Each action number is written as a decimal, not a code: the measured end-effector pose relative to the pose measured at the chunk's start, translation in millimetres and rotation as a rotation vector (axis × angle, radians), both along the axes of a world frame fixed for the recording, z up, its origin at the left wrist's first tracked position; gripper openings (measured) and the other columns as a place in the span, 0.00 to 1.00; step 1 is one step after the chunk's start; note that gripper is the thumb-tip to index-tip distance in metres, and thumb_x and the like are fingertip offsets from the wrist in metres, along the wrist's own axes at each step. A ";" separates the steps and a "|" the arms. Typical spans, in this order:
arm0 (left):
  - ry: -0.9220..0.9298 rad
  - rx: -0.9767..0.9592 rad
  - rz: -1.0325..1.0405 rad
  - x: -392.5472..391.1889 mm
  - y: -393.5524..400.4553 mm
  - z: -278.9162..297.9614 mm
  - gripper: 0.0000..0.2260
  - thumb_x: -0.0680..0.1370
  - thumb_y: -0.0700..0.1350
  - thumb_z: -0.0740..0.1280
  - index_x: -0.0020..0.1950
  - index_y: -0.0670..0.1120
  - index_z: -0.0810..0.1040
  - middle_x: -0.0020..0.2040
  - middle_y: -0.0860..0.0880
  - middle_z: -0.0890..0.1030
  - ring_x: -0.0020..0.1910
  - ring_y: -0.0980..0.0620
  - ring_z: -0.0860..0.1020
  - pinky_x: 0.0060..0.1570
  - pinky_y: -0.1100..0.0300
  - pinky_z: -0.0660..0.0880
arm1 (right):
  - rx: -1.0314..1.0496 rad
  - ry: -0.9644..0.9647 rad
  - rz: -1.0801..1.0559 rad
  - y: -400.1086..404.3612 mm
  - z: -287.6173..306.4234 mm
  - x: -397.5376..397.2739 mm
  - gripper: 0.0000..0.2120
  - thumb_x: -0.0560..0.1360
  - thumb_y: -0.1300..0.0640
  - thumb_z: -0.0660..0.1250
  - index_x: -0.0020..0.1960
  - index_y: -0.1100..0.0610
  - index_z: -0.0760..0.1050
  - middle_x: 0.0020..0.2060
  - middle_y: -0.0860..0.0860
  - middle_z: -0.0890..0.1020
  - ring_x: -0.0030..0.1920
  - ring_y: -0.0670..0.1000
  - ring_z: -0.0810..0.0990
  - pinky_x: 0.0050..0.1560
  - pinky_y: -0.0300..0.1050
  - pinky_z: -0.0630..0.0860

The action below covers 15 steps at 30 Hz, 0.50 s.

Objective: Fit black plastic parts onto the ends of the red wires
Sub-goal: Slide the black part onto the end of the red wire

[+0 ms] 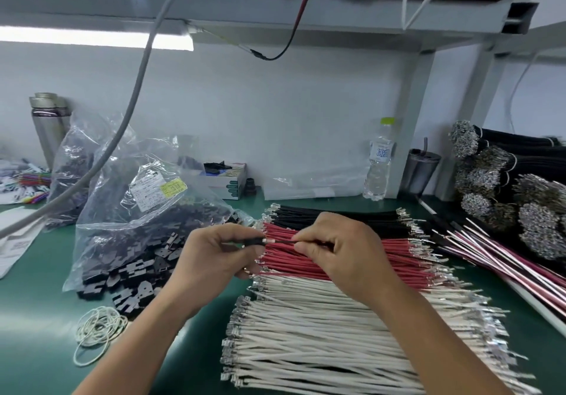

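Hands meet mid-bench, fingertips nearly touching. Left hand [219,252] pinches a black plastic part [256,241]; right hand [338,249] pinches one red wire [280,241], its metal tip right at the part's mouth. Whether it's seated: can't tell, too small.

Risks, as I judge them:
- tip enters off-axis, bends or jams
- right grip sits back from the tip, so the wire could buckle under push
- forearms hover over the white wires [337,333] at 6 o'clock; a drag would scatter them
- red wire stack [352,263] just beyond the hands, easy to snag
- bag of black parts [137,226] at 10 o'clock spills at its open edge
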<state>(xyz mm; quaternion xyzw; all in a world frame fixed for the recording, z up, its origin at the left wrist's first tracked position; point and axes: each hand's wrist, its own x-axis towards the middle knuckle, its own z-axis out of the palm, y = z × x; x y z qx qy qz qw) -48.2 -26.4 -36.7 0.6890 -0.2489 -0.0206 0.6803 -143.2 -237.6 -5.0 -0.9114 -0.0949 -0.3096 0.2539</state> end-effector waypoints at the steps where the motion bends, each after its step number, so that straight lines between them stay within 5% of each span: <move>1: -0.007 0.008 -0.005 0.4 -0.3 -0.1 0.11 0.73 0.33 0.77 0.45 0.50 0.89 0.37 0.42 0.87 0.33 0.46 0.85 0.33 0.62 0.81 | -0.002 -0.002 0.012 0.1 -3.6 0.7 0.05 0.76 0.49 0.73 0.51 0.44 0.85 0.39 0.39 0.79 0.42 0.43 0.79 0.42 0.45 0.77; 11: -0.058 0.034 -0.081 -0.7 1.2 -2.9 0.10 0.68 0.40 0.79 0.47 0.50 0.89 0.40 0.44 0.86 0.34 0.47 0.82 0.36 0.59 0.82 | -0.044 -0.116 -0.053 3.9 -15.4 -2.5 0.03 0.77 0.54 0.72 0.49 0.49 0.85 0.41 0.36 0.75 0.41 0.34 0.75 0.41 0.27 0.67; 15: -0.066 0.037 -0.092 0.9 0.2 -4.8 0.11 0.66 0.43 0.79 0.47 0.50 0.89 0.40 0.45 0.87 0.35 0.49 0.83 0.37 0.60 0.81 | -0.115 -0.097 -0.045 6.6 -15.0 -2.9 0.04 0.78 0.54 0.70 0.50 0.49 0.84 0.42 0.40 0.78 0.42 0.39 0.76 0.40 0.36 0.74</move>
